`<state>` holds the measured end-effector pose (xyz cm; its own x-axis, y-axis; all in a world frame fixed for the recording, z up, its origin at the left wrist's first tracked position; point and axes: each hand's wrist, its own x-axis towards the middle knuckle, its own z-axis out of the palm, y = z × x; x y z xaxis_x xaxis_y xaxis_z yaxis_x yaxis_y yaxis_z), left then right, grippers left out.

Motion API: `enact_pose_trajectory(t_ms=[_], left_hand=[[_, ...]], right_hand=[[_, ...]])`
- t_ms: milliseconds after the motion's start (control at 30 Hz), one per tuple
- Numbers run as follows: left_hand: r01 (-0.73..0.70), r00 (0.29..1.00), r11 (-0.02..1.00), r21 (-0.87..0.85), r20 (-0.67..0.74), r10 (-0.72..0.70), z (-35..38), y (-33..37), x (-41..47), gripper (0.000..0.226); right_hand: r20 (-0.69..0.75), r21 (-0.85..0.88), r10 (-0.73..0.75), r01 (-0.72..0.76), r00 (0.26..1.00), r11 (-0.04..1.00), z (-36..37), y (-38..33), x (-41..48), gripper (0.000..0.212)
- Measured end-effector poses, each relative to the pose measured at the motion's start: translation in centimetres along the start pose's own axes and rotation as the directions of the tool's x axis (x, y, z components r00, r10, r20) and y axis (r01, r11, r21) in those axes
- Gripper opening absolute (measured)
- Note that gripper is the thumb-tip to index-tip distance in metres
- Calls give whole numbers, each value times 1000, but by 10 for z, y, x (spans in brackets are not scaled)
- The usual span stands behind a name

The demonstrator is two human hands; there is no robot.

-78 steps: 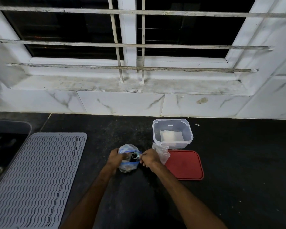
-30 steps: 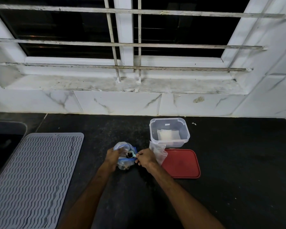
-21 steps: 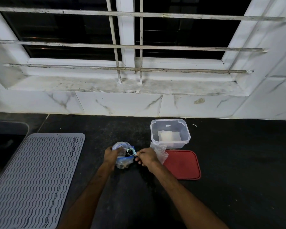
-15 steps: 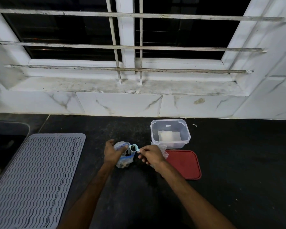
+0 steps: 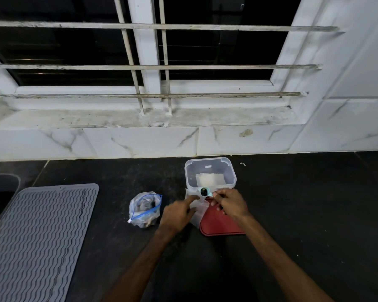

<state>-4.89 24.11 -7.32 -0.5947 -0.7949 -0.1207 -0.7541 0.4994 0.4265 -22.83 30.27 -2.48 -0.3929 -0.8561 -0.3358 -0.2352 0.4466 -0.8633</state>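
Loaded scoop [image 5: 204, 191] is pinched by R hand [image 5: 229, 204] over small bag [image 5: 198, 211]; L hand [image 5: 177, 214] grip on it can't be told. If bag mouth isn't held wide, load is likely spilt on counter [image 5: 314, 214], nr back edge.

One scoop [image 5: 204, 191], one tub [image 5: 208, 159] at its twelve o'clock, one red lid [image 5: 218, 225], one mat [image 5: 37, 236], two bags: zip bag [image 5: 144, 211], clear bag [image 5: 198, 212]; perhaps one packet [image 5: 210, 179].
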Motion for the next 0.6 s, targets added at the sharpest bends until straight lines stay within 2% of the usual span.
enact_pose_trajectory(t_ms=[100,333,467,533,600], left_hand=[[22,1000,999,-26,21,-21,9,-1,5,29],[62,996,992,-106,-56,-68,9,-3,0,11],[36,993,987,-157,-109,-53,9,-7,-10,9],[15,990,989,-144,-137,-35,7,-7,-14,8],[-12,984,986,-165,-175,-17,8,-8,-15,12]], right_hand=[[16,-45,-3,3,1000,999,1,4,-1,20],[79,-141,-18,29,997,990,13,14,-1,22],[118,-261,-55,85,991,962,19,18,3,23],[161,-363,-116,168,980,916,21,16,3,24],[194,-538,-242,310,951,784,23,11,1,22]])
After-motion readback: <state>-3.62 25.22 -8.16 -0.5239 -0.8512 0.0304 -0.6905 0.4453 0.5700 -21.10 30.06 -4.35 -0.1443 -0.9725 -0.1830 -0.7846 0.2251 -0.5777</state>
